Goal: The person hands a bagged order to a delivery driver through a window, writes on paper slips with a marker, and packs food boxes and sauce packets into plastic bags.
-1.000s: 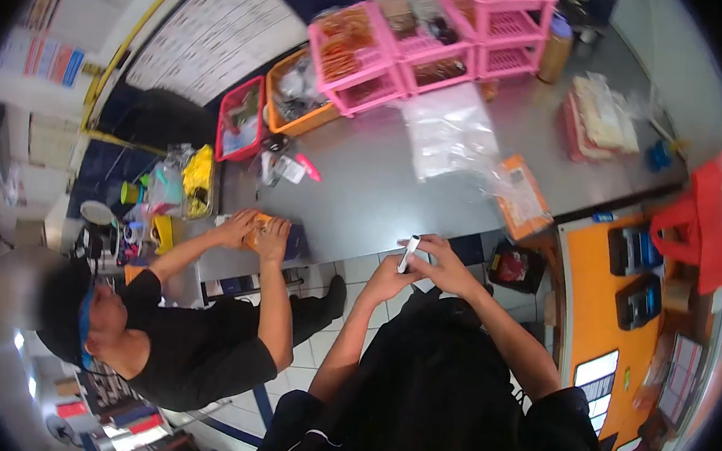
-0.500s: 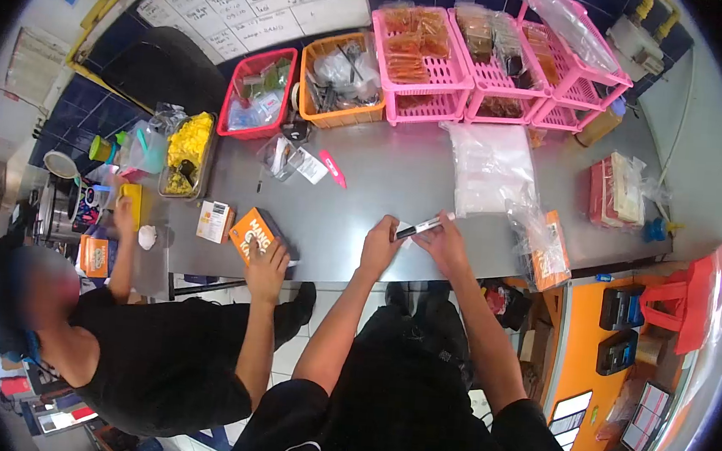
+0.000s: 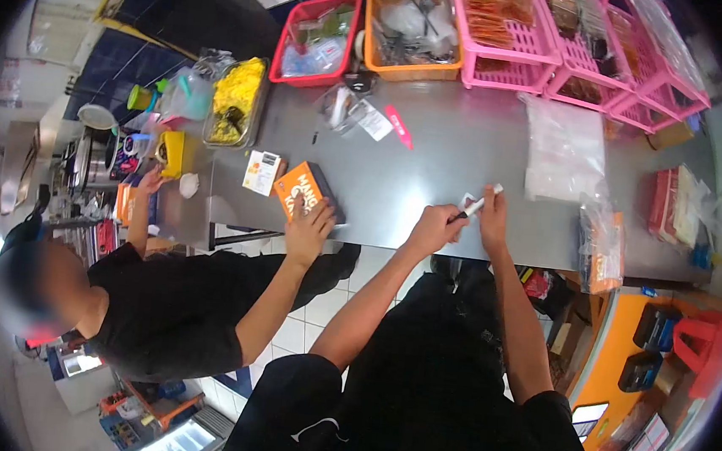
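Above the front edge of the steel table, my left hand is closed around the dark end of a black-and-white marker pen. My right hand pinches the pen's white end, with the fingers pointing up. A small pale slip shows just behind the pen; whether a hand touches it I cannot tell. To the left, a co-worker's hand rests on an orange box with white lettering. The pen is tilted, its right end higher in the view.
Clear plastic bags lie right on the steel table. A bagged orange box sits at the front edge. Along the back stand a red basket, an orange basket and pink racks. The co-worker stands at left.
The view has shifted, so the table's things appear further right and higher. My hands still hold the pen, now with more white showing between them. The co-worker's hand stays on the orange box.
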`<state>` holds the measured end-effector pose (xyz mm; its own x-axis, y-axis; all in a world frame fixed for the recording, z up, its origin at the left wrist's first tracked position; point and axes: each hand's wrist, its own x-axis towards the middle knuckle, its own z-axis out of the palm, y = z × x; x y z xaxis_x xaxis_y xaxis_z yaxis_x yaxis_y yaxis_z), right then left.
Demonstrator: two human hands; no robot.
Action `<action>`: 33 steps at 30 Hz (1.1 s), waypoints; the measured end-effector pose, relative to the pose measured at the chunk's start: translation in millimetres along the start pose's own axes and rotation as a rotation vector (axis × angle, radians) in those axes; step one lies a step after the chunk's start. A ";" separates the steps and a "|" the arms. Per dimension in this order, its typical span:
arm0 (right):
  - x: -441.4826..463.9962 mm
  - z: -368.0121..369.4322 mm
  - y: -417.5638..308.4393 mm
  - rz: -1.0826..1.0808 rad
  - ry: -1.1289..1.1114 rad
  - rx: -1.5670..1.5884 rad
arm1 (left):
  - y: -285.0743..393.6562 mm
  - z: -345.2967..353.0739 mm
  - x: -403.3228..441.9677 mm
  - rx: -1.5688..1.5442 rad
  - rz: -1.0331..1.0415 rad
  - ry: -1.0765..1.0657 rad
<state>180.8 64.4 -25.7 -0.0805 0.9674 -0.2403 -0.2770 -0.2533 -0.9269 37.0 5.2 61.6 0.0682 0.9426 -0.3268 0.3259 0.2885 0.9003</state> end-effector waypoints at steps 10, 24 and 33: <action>3.3 6.3 -25.9 0.099 0.114 -0.131 | -37.5 -11.5 -55.1 -1.110 -0.321 -0.038; 5.7 1.9 -14.4 0.136 0.170 -0.102 | -38.2 -6.1 33.1 0.596 0.411 0.278; -7.7 -17.5 -50.2 0.155 0.218 0.059 | -48.8 7.4 32.2 0.631 0.357 0.296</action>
<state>212.1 69.8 17.6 0.0803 0.8941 -0.4406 -0.3328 -0.3926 -0.8574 30.3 20.2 5.0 0.0442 0.9915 0.1222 0.8120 -0.1069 0.5738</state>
